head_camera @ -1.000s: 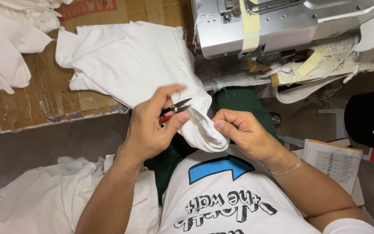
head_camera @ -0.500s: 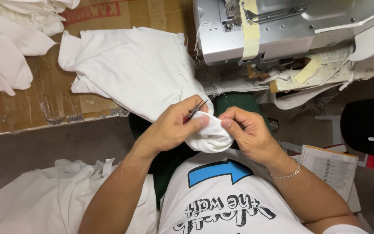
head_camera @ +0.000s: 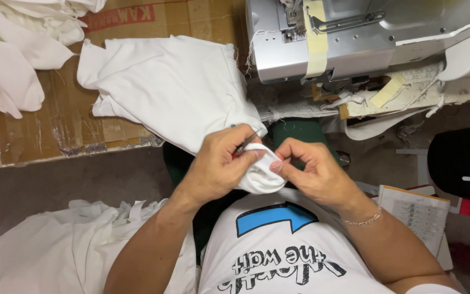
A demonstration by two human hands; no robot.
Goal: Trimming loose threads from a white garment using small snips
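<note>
— Where's the white cloth [head_camera: 180, 92]?
— Bunched in lap between both hands, trailing up onto the cardboard sheet [head_camera: 39, 136].
— Grip?
— Left hand [head_camera: 218, 163] clamped on snips [head_camera: 244, 144]; right hand [head_camera: 305, 169] fingers pinched on the fold.
— Handling?
— Probably light, soft, floppy; best pinched near the seam.

Left hand [head_camera: 218, 163] curled, fingers closed, thumb pressed toward index. Right hand [head_camera: 308, 169] opposite, fingertips [head_camera: 274, 165] pinched, nearly touching left. Both forearms bare, converging at mid-torso.
</note>
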